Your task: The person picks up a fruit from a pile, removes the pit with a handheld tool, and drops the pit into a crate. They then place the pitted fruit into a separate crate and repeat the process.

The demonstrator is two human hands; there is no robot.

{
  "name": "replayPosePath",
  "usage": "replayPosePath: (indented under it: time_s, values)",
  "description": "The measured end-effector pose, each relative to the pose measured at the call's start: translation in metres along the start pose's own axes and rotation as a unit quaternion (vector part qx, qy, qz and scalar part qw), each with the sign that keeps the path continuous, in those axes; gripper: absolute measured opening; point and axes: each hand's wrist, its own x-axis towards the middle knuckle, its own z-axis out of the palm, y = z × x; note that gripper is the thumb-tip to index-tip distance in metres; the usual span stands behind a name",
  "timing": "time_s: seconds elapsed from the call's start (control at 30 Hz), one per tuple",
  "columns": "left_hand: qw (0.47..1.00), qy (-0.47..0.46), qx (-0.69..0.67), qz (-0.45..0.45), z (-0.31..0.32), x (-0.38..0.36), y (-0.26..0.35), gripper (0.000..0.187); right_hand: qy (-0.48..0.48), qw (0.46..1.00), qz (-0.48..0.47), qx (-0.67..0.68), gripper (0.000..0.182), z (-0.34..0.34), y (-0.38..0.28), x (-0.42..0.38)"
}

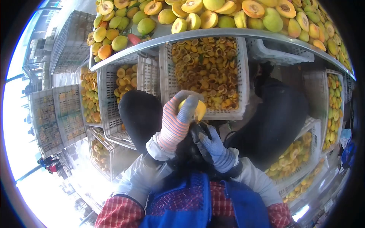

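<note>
My left hand (175, 123), in a striped glove, is closed around a yellow peach (200, 110), its fingers over the top of the fruit. My right hand (218, 149), in a blue-grey glove, grips a dark, black-handled tool (200, 137). The tool's upper end is right below the peach, and its working tip is hidden. Beyond my hands a white plastic crate (244, 76) holds many hollowed, brownish-orange fruit pieces (205, 72).
A metal-edged table (213, 31) heaped with whole and halved peaches (209, 19) spans the far side. Fruit-filled crates stand left (110, 102) and right (315, 142) of my knees. Stacked crates (57, 117) rise at far left.
</note>
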Motion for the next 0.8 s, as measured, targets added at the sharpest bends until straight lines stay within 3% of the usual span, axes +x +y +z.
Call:
replayPosePath:
  time_s: [0.07, 0.13, 0.2, 0.27, 0.3, 0.37, 0.5, 0.63, 0.8]
  values:
    - [1.0, 0.007, 0.013, 0.025, 0.001, -0.001, 0.002, 0.028, 0.004, 1.0, -0.021, 0.02, 0.037, 0.007, 0.0, -0.001]
    - [0.998, -0.001, 0.03, 0.056, 0.001, -0.001, 0.001, 0.028, -0.066, 0.994, 0.017, 0.09, 0.031, 0.005, -0.001, -0.001]
    - [0.995, -0.031, 0.045, 0.078, -0.001, -0.001, 0.002, 0.03, -0.206, 0.943, 0.135, 0.224, 0.029, -0.003, -0.012, 0.003]
    - [0.99, -0.087, 0.059, 0.094, -0.006, 0.004, 0.004, 0.032, -0.209, 0.937, 0.172, 0.222, 0.034, 0.003, -0.023, 0.001]
    - [0.991, -0.102, 0.044, 0.075, -0.006, 0.006, 0.003, 0.034, -0.21, 0.933, 0.19, 0.221, 0.037, 0.006, -0.027, 0.0]
    - [0.99, -0.131, 0.016, 0.041, -0.007, 0.011, 0.0, 0.038, -0.271, 0.869, 0.236, 0.339, 0.041, 0.004, -0.024, 0.005]
    - [0.966, -0.134, -0.17, -0.143, -0.002, 0.006, -0.013, 0.047, -0.331, 0.764, 0.286, 0.474, 0.044, -0.001, -0.017, 0.01]
    - [0.92, -0.052, -0.3, -0.245, 0.014, -0.008, 0.0, 0.051, -0.363, 0.737, 0.282, 0.496, 0.044, -0.004, -0.018, 0.015]
    - [0.851, -0.053, -0.372, -0.366, 0.01, -0.009, 0.003, 0.048, -0.385, 0.727, 0.258, 0.507, 0.045, -0.008, -0.005, 0.022]
